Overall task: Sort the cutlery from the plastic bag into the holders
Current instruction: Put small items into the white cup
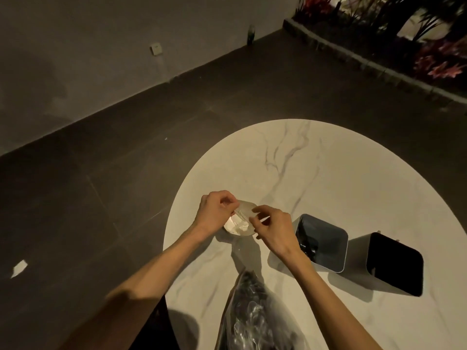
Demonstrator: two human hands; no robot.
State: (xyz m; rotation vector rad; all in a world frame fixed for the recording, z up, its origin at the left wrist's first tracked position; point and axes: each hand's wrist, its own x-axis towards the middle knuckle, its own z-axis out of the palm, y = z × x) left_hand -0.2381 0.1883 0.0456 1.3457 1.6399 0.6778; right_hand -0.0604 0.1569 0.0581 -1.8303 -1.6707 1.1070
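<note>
Both grips, left hand (214, 213) and right hand (274, 229), pinch clear plastic cutlery (241, 215); grey square holder (322, 242) partly filled, crinkled transparent plastic bag (252, 317) apparently mostly full.

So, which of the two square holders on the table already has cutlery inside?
The grey square holder nearer the right hand: dark cutlery shows at its bottom. The dark-lined square holder further right looks only black inside.

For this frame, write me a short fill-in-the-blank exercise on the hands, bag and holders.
1. Both hands, left hand and right hand, pinch a clear ____ utensil.
2. The round white marble table carries ____ square holders.
3. The grey-blue holder stands ____ of the black-lined holder.
4. The clear plastic bag lies ____ to the person than the holders.

Missing: plastic; two; left; nearer
</note>
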